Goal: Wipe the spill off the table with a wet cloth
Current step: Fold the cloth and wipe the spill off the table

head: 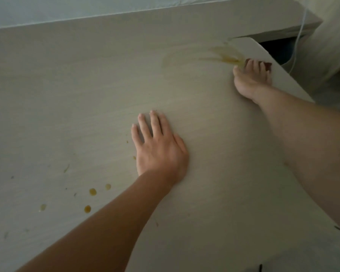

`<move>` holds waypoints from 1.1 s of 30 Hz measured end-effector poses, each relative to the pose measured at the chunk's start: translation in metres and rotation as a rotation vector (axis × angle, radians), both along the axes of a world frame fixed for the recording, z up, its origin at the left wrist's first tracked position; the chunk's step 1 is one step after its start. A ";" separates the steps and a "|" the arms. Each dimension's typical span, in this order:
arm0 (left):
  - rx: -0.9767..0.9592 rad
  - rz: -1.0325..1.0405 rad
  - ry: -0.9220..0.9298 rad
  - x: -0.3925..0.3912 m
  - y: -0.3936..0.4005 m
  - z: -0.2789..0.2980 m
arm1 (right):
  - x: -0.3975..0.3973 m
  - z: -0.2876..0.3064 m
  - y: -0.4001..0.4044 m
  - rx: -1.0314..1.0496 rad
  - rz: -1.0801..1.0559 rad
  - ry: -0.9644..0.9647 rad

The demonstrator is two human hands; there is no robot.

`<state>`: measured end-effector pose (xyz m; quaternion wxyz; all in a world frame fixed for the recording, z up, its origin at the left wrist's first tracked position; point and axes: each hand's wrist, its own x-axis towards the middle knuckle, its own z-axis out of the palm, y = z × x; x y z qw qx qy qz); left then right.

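Nearest on the bench [67, 95]: amber drops [92, 192] lying unwiped near the front-left, well apart from both hands.

Mid-bench: left hand [159, 148] resting palm-down, fingers [145, 124] straight and slightly spread, holding nothing, apparently bracing the body.

Far right, at the bench edge: right hand [251, 79] pressing down on a dark reddish-brown cloth [267, 65], fingers [250, 65] extended flat over it. Only a small corner of the cloth showing past the fingertips; the rest hidden under the hand. Whether the cloth is wet: cannot tell.

Just beyond and left of those fingertips: smeared yellowish spill [227, 54], touching the cloth's leading side, with a faint curved streak [177, 55] trailing off to the left.

Recommended handling of the step in hand, as a judgement:
- Keeping pressure flat and even across the cloth.
- Sweeping inward from the bench edge, avoiding pushing liquid over the side.
- Overlapping passes across the streak.
- Folding to a clean face before moving to the near drops.
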<state>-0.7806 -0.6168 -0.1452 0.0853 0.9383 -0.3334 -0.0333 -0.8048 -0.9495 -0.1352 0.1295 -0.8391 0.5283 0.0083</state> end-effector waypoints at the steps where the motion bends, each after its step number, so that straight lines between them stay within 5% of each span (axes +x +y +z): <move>1: -0.001 -0.002 0.005 0.000 0.000 0.001 | 0.008 0.001 0.000 -0.005 0.022 0.000; 14: -0.016 -0.009 0.029 0.000 0.000 0.001 | 0.137 0.004 0.083 0.004 0.463 -0.009; 21: -0.008 -0.002 0.033 0.000 0.000 0.003 | 0.132 0.007 0.146 0.076 0.700 0.003; 27: -0.017 -0.006 0.036 0.001 0.002 0.005 | 0.080 0.003 0.140 0.040 0.604 -0.007; 33: -0.021 -0.004 0.037 0.001 0.002 0.005 | 0.041 -0.001 0.070 0.012 0.261 0.039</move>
